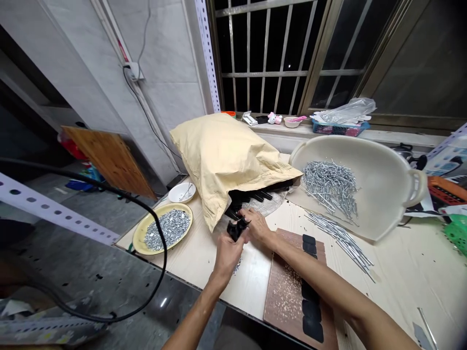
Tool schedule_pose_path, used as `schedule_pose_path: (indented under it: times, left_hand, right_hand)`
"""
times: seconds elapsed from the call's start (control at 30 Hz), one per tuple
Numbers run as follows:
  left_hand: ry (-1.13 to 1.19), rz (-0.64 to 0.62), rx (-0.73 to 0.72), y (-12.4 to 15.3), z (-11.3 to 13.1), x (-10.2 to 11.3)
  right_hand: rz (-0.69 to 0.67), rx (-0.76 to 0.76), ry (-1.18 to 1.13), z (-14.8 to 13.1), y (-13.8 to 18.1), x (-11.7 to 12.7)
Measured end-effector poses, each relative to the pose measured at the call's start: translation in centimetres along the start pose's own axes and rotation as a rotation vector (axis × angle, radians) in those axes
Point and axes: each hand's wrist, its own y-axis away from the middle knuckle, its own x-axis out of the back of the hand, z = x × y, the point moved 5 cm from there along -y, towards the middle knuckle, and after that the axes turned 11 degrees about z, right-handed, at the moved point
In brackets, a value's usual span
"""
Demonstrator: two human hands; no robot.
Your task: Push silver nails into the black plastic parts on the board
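Observation:
My left hand (226,253) and my right hand (257,226) meet just in front of a tan sack's (222,155) open mouth. Both are closed around a bunch of small black plastic parts (236,228). More of the same black parts (251,197) spill from the sack's mouth onto the pale table (401,262). A brown board (288,291) lies under my right forearm, with a row of black pieces (311,291) set along it.
A yellow plate (140,233) with small metal bits sits at the left, a small white bowl (181,193) behind it. A tilted white basin (379,180) holds long nails, with more nails (341,238) on the table. A black cable (156,218) loops at the left edge.

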Motion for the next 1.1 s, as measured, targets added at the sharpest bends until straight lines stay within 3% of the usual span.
schedule_pose_path:
  times: [0.1,0.17,0.3,0.37,0.5,0.6,0.7,0.8,0.97,1.1]
  left_hand:
    - [-0.12,-0.059,-0.29,-0.9,1.1,0.3]
    - [-0.196,-0.148,-0.435,-1.4,0.9,0.3]
    - [-0.294,-0.313,-0.488,-2.1,-1.3,-0.1]
    - [-0.303,-0.247,-0.403,-2.5,-2.6,0.0]
    - [-0.143,-0.051,-0.081,-3.1,-4.5,0.5]
    - [0.003,-0.068,0.094,-2.6,-4.5,0.3]
    - [0.047,-0.121,0.138,-1.8,-3.2,0.2]
    - [0.169,-0.166,0.186,-1.1,-2.3,0.0]
    - [0.506,-0.181,0.502,-0.1,-3.7,-1.7]
    - [0.691,-0.159,0.631,0.6,-4.6,-4.2]
  right_hand:
    - [-0.026,0.009,-0.116,0.3,0.5,0.2]
    - [-0.062,-0.078,-0.368,0.8,1.2,1.2]
    - [-0.224,-0.294,-0.815,1.8,1.8,2.5]
    - [-0.264,-0.287,-0.795,2.0,0.9,2.7]
    - [-0.066,-0.085,-0.226,2.0,-3.0,2.2]
    - [-0.047,0.006,0.017,0.8,-5.0,0.1]
    - [-0.074,0.002,0.095,-0.1,-5.4,-1.5]
    - [-0.08,-0.035,0.152,0.3,-4.4,-0.9]
    - [-0.097,-0.118,0.171,2.1,-0.3,3.0]
    - [0.037,-0.194,-0.086,1.1,3.8,4.9]
